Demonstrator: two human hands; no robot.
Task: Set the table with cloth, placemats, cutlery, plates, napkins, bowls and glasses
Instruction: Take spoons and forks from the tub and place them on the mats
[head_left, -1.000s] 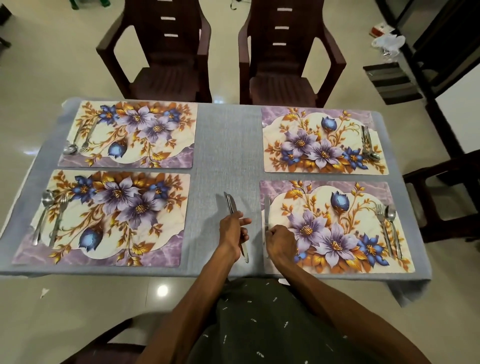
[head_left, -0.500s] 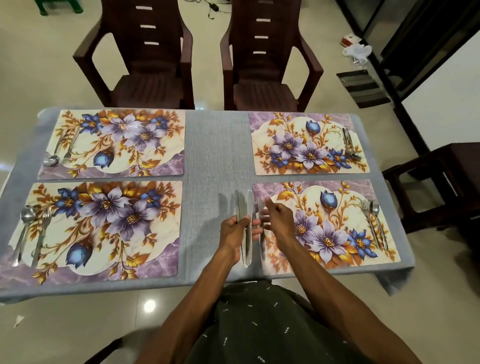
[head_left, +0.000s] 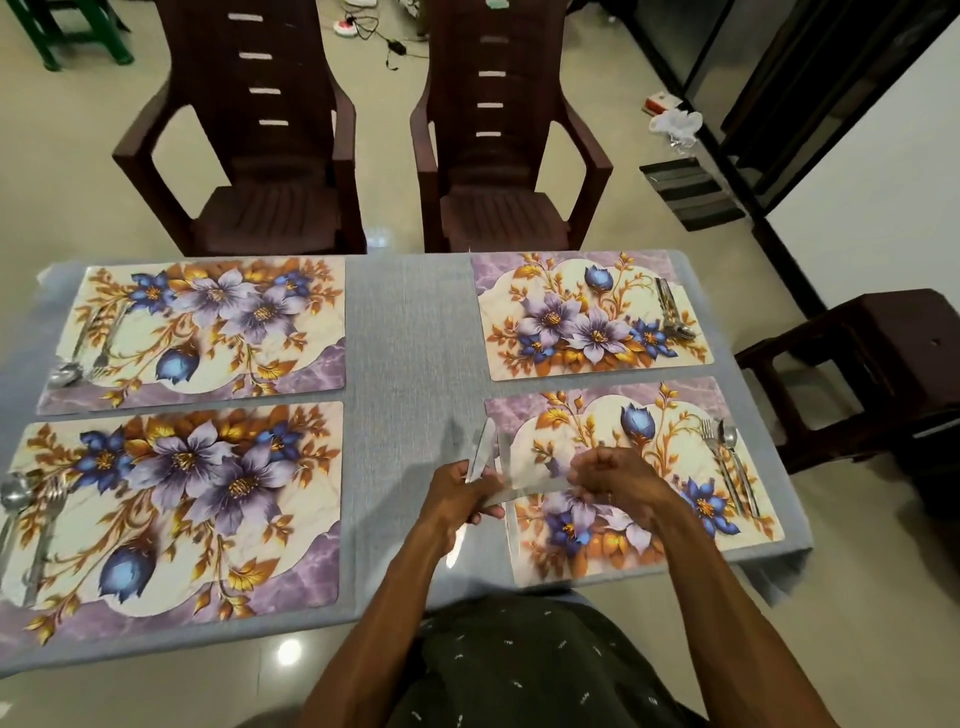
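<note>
Matt woven cloth (head_left: 415, 332); glossy placemats (head_left: 176, 509); shiny metal knives (head_left: 480, 457).

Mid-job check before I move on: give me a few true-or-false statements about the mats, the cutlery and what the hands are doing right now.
1. Four floral placemats lie on the grey cloth. True.
2. The left hand has knives in its grip. True.
3. The near right placemat has no fork or spoon yet. False: a fork and spoon lie along its right edge.
4. Plates already sit on the far left placemat. False: it carries only a spoon and fork at its left side.
5. The right hand rests flat on the cloth. False: it is raised over the near right placemat with fingers curled; motion blur hides whether it pinches a knife.
</note>
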